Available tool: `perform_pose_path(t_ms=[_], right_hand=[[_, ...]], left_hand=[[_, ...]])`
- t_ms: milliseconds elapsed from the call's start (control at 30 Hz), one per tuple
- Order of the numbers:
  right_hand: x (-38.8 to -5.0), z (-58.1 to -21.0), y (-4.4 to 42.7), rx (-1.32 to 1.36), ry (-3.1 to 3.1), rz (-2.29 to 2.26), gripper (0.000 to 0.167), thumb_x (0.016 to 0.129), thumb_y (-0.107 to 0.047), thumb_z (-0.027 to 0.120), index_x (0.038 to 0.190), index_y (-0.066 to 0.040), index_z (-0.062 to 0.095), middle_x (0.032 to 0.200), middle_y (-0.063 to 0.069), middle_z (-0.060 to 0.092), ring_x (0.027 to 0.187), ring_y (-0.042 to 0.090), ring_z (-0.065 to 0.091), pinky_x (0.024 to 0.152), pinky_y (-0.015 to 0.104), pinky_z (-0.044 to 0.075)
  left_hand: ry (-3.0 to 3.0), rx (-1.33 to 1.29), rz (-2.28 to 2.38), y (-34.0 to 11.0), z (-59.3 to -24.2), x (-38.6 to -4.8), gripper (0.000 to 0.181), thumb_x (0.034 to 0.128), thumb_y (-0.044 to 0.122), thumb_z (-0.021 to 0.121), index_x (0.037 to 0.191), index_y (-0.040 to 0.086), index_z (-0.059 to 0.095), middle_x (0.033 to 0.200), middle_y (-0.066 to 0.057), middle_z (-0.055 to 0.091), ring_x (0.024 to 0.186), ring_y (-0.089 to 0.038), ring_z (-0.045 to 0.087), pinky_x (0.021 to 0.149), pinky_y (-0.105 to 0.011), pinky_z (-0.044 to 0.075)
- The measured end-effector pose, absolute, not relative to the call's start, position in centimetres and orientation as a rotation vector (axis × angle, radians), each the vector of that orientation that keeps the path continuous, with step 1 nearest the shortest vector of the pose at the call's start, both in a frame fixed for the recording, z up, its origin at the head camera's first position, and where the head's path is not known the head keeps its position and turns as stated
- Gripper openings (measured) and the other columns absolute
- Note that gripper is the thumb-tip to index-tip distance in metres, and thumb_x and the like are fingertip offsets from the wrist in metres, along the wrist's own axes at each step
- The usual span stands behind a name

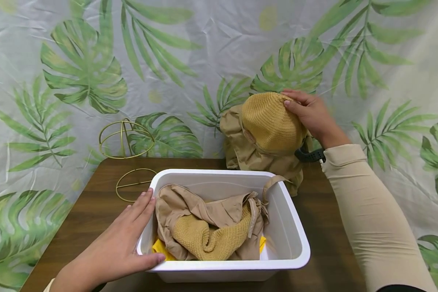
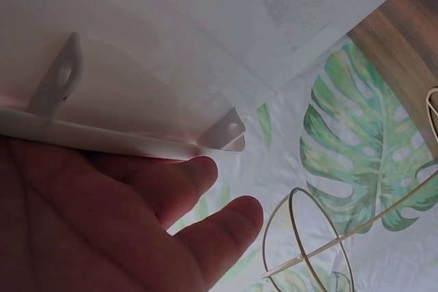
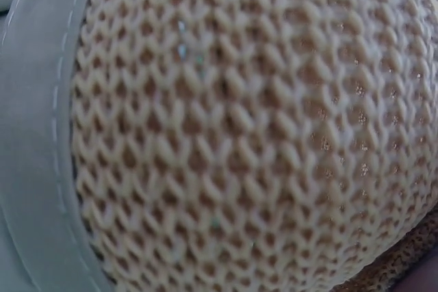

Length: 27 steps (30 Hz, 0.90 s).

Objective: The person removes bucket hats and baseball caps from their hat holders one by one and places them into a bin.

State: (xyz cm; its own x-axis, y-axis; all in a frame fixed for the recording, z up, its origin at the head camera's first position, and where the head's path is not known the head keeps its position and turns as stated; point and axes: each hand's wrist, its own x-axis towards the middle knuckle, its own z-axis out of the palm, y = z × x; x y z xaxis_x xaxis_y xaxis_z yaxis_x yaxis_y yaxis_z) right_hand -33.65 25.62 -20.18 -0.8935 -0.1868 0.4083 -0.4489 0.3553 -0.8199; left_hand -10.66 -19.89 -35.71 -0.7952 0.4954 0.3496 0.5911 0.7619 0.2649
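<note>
A hat (image 1: pixel 271 121) with a mustard knitted crown and a tan cloth brim is at the back right, beyond the bin. My right hand (image 1: pixel 312 115) pinches the top of its crown; the knit (image 3: pixel 239 128) fills the right wrist view. My left hand (image 1: pixel 118 239) rests against the left side of a white plastic bin (image 1: pixel 226 265), its fingers fairly straight and its thumb at the front rim. The left wrist view shows the palm (image 2: pixel 75 223) just under the bin's rim. Inside the bin lies another hat (image 1: pixel 211 239), folded, with a similar knit and tan cloth.
Yellow cloth (image 1: pixel 163 250) shows beneath the folded hat. Behind the bin to the left stands a gold wire stand (image 1: pixel 125 140) with a ring base. A brown wooden table (image 1: pixel 80 227) bears everything, backed by a leaf-print curtain (image 1: pixel 219 48).
</note>
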Motion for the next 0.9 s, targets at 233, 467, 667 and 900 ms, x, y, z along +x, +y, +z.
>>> perform_pose_path(t_ms=[233,467,667,900], right_hand=[[-33.2,-18.9,25.1,0.601,-2.201,1.717,0.028,0.095,-0.008,0.066,0.122,-0.012,0.073,0.136,0.002,0.059,0.137,0.017,0.04,0.103,0.017,0.037],[-33.0,-17.7,25.1,0.524,-2.102,1.87,0.032,0.093,-0.012,0.069,0.125,-0.012,0.071,0.14,0.005,0.056,0.137,0.017,0.04,0.1,0.018,0.04],[-32.9,-17.1,24.6,0.505,-2.09,1.9,0.032,0.092,-0.012,0.07,0.125,-0.012,0.072,0.138,0.004,0.057,0.134,0.019,0.042,0.097,0.018,0.042],[-32.5,-16.6,23.6,0.535,-1.97,1.995,0.029,0.091,-0.006,0.071,0.12,-0.009,0.074,0.136,0.008,0.058,0.132,0.021,0.045,0.095,0.018,0.044]], left_hand=[[-2.711,-0.842,-0.529,-19.9,-35.7,-10.7,0.111,0.0795,0.066,0.069,0.155,-0.002,0.025,0.164,-0.014,0.015,0.149,-0.032,0.019,0.116,-0.048,0.023],[-2.711,-0.844,-0.5,-19.9,-35.6,-10.6,0.111,0.0799,0.067,0.067,0.156,-0.002,0.024,0.164,-0.015,0.016,0.149,-0.032,0.018,0.118,-0.044,0.019],[-2.707,-0.844,-0.467,-19.9,-35.5,-10.7,0.111,0.0796,0.069,0.066,0.155,-0.003,0.026,0.163,-0.016,0.017,0.149,-0.032,0.016,0.118,-0.044,0.017],[-2.712,-0.842,-0.432,-19.8,-35.4,-10.7,0.111,0.08,0.07,0.064,0.154,-0.004,0.027,0.163,-0.017,0.017,0.149,-0.033,0.016,0.12,-0.038,0.009]])
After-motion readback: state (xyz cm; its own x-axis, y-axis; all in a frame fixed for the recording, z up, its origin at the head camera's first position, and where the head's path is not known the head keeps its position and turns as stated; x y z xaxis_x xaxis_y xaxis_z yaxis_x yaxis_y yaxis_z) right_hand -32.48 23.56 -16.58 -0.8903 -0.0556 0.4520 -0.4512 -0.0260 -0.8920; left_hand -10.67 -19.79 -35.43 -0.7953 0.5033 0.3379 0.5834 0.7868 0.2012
